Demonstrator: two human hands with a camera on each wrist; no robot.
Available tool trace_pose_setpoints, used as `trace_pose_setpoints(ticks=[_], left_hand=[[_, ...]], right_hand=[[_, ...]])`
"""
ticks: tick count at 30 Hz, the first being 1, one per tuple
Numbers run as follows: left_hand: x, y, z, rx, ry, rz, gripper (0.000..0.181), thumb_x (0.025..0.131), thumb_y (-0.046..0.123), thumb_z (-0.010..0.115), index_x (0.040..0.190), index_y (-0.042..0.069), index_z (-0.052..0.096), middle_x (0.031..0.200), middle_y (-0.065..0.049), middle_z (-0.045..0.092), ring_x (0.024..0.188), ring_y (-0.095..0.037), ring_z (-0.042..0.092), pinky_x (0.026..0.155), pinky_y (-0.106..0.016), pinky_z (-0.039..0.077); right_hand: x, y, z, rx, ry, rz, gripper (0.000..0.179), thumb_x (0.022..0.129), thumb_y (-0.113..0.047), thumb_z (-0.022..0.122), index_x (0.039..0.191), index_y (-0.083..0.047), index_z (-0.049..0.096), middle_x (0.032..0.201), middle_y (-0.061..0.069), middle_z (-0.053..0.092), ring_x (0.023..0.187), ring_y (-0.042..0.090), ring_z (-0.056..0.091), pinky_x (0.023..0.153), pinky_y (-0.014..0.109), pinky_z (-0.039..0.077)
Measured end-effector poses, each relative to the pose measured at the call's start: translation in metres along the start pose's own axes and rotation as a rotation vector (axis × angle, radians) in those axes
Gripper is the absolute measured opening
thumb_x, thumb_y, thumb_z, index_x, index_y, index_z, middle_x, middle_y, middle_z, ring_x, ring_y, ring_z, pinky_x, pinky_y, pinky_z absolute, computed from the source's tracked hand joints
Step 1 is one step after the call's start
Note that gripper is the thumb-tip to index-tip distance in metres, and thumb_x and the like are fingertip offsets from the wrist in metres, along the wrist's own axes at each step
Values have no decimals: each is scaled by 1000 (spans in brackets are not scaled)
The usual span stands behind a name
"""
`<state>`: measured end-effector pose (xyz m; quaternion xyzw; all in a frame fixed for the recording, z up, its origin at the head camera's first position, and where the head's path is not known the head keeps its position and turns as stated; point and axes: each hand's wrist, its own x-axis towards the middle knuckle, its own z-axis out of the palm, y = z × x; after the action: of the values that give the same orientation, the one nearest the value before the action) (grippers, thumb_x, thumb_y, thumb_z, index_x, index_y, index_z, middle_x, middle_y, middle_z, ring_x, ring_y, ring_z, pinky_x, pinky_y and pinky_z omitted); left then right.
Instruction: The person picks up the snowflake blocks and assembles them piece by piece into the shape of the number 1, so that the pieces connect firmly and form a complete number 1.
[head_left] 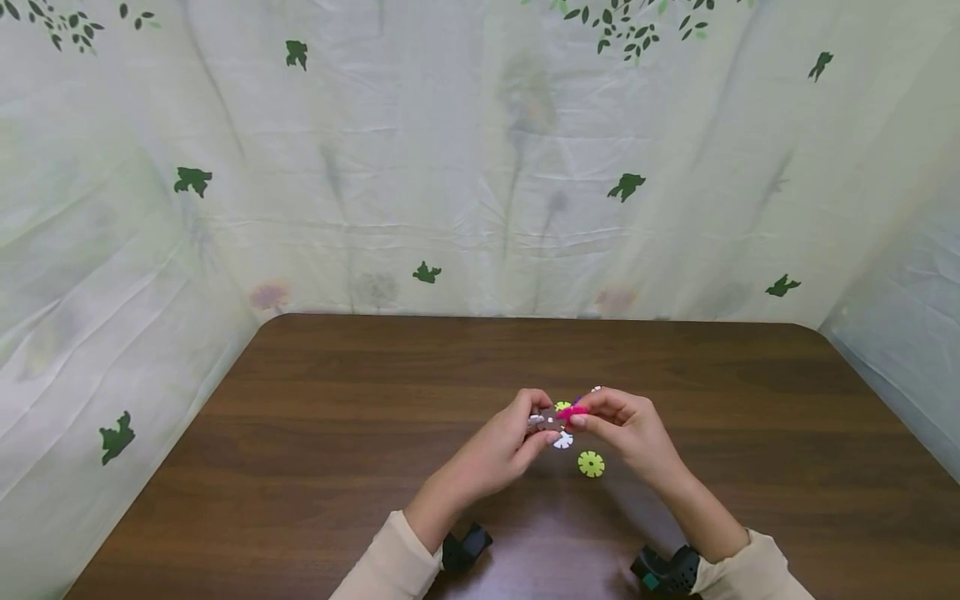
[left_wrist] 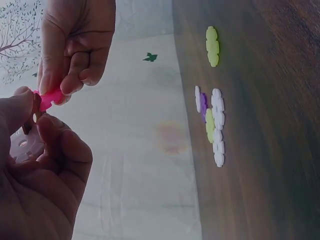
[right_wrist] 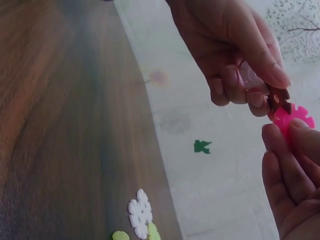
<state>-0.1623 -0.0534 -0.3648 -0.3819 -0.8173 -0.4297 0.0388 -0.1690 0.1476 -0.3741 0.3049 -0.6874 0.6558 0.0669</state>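
Note:
Over the table, my left hand pinches a brown notched disc between thumb and fingers. A pale, whitish notched disc sits beside the brown one, partly hidden by the left fingers. My right hand pinches a bright pink notched disc by thumb and fingertips. The pink disc meets the brown disc's edge at an angle; how deep their slots engage cannot be told.
On the brown wooden table, a yellow-green disc lies nearest the front. Behind it lie white discs, another yellow-green disc and a purple disc. A patterned pale curtain borders the table's far edge.

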Motion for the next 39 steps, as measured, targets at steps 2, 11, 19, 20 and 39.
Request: trace_pose_setpoints(ticks=[2,11,19,20,39], left_hand=[[0,0,0,-5,1,3,36,87,11,59,112,0,36,88,-4,51,71,-11,49,67,-19,45],[0,-1,-4,-61,-10,-54,36,87,14,59,114,6,38,90,-1,52,71,-8,51,66,-19,46],[0,0,-7,-30,24,-67,37,88,19,59,118,7,42,102,-2,53,83,-9,53,73,-21,46],[0,0,-6,-16,38,-55,38,88,21,60,119,7,42,105,-1,53,88,-9,52,77,-22,45],[3,-2,1,103,259,179,36,75,10,73,108,8,61,97,1,58,85,-11,56,76,-16,44]], right_hand=[[0,-1,1,7,5,5,11,77,13,61,86,7,61,82,10,62,68,20,62,63,31,52],[0,-5,-2,-49,-5,77,13,79,4,64,92,3,62,86,11,62,71,21,61,65,33,52],[0,-11,-3,-108,8,100,11,83,0,62,94,1,61,87,12,62,73,23,60,66,33,51],[0,-11,-3,-101,14,103,11,83,1,61,94,2,61,87,13,61,73,23,60,66,33,52],[-1,-7,5,113,-24,184,19,84,2,58,100,12,53,81,9,62,68,18,62,63,34,52]])
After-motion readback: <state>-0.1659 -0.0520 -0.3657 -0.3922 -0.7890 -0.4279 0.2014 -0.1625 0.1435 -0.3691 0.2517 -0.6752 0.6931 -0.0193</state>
